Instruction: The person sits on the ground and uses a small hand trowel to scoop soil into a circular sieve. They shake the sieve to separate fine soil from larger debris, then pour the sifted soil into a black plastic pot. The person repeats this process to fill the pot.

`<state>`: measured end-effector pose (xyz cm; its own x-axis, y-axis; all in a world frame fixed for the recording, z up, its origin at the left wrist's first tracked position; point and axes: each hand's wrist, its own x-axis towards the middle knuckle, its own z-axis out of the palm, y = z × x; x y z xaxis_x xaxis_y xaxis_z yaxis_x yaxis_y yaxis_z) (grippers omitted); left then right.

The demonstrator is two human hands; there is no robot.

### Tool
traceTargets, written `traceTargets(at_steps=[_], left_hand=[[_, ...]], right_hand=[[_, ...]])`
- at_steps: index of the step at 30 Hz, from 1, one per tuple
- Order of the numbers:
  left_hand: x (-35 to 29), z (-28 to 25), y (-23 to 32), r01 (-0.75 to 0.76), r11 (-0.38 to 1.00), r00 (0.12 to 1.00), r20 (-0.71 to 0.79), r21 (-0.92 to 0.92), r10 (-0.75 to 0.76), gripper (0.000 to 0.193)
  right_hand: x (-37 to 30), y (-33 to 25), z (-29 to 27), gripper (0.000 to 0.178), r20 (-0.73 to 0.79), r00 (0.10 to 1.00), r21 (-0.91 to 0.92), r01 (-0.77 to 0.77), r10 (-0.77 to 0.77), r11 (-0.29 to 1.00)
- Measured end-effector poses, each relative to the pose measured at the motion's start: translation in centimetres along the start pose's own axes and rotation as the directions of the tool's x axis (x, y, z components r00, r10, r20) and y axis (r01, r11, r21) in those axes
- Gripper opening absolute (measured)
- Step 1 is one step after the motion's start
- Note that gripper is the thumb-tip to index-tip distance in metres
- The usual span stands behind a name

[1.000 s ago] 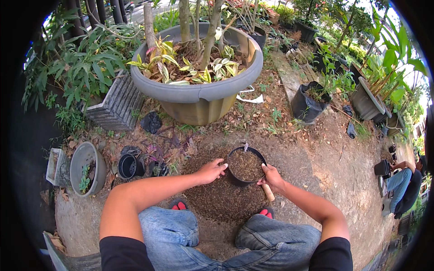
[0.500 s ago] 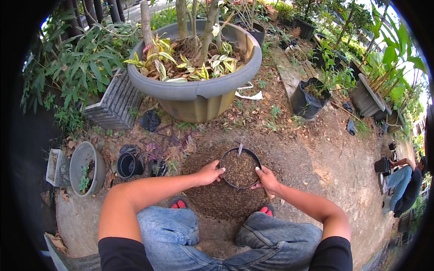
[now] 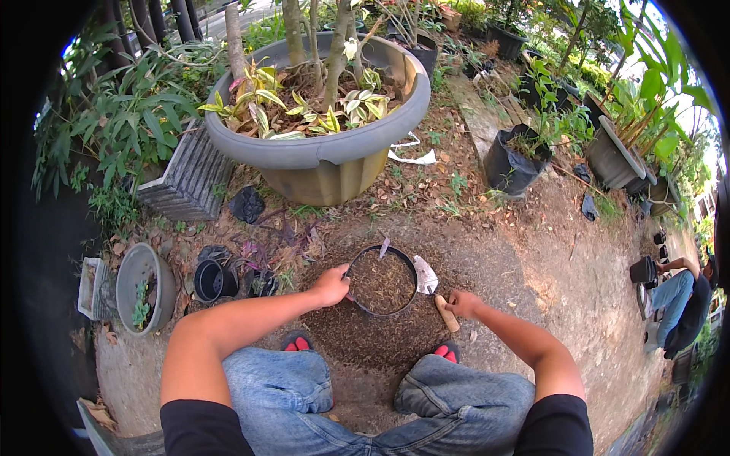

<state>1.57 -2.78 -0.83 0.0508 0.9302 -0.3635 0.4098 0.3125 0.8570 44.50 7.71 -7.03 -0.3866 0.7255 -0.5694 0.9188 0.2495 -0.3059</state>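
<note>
A round black pot (image 3: 351, 292) filled nearly to its rim with brown soil mix stands on a heap of the same loose mix (image 3: 365, 342). A small pale tag (image 3: 385, 247) sticks up at its far rim. My left hand (image 3: 332, 286) is closed on the pot's left rim. Just right of the pot lies a hand trowel (image 3: 445, 313) with a soil-smeared metal blade and a wooden handle, its blade pointing away from me. The fingers of my right hand (image 3: 461, 303) are closed at the upper part of that handle; the fingertips are partly hidden.
A big grey planter (image 3: 319, 152) with stems and variegated leaves stands ahead. To the left are an empty black pot (image 3: 216, 280) and a grey round pot (image 3: 144, 289). A black grow bag (image 3: 515, 163) stands far right. Another person (image 3: 680, 304) crouches at the right edge, holding a black pot.
My right hand has let go of the pot's right rim and moved onto the trowel handle. The pot has shifted slightly left, with my left hand still on it.
</note>
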Motion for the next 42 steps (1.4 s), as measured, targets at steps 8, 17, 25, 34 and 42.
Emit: traceTargets(at_steps=[8,17,25,34,42], left_hand=[[0.0,-3.2,0.4,0.170,0.984,0.975,0.138,0.056,-0.177,0.036],[-0.4,-2.9,-0.3,0.162,0.987,0.984,0.077,-0.011,-0.161,0.029],[-0.8,-3.0,-1.2,0.127,0.980,0.990,0.039,0.151,-0.134,0.037],[-1.4,-2.8,0.1,0.113,0.991,0.991,0.058,0.069,-0.117,0.029],[-1.1,-2.5,0.1,0.109,0.990,0.991,0.071,0.090,-0.116,0.027]], right_hand=[[-0.2,-2.1,-0.5,0.049,-0.123,0.992,0.040,0.033,-0.028,0.999],[0.4,-3.2,-3.4,0.054,-0.394,0.919,0.037,-0.012,0.025,0.999],[2.0,-7.2,-1.4,0.056,-0.167,0.985,0.109,0.052,-0.034,0.993],[-1.2,-5.7,-0.3,0.042,0.152,0.988,0.575,-0.066,-0.028,0.815],[-3.0,-3.4,-0.1,0.043,-0.119,0.992,0.516,0.103,-0.049,0.850]])
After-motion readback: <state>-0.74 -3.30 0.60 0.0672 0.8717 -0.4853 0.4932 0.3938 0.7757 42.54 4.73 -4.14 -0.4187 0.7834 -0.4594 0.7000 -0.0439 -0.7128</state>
